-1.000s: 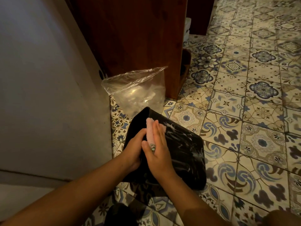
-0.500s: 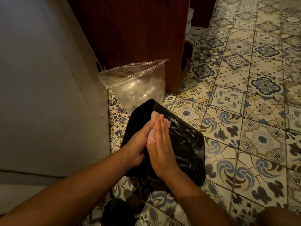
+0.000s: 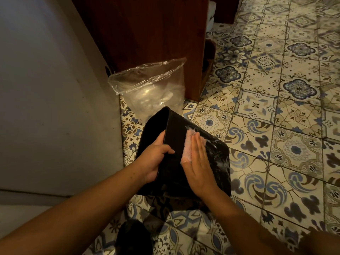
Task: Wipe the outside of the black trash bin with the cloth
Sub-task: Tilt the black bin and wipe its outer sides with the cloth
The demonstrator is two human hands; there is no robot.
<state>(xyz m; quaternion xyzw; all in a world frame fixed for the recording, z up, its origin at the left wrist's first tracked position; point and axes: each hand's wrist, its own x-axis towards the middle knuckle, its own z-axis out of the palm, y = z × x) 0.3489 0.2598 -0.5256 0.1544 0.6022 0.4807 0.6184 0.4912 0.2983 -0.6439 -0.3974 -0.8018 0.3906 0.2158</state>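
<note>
The black trash bin lies tipped on its side on the patterned tile floor, mouth turned toward the white wall, so that one outer wall faces up for wiping. My left hand clamps the rim, thumb outside and fingers curled inside; I judge this grip keeps the bin from sliding under pressure. My right hand is flat and unclenched, palm pressing the pink cloth onto the upturned side near the rim. White streaks, apparently suds, cover the surface beyond the cloth. A clear plastic bag stands just behind the bin, against the wooden cabinet. Work appears part-done.
</note>
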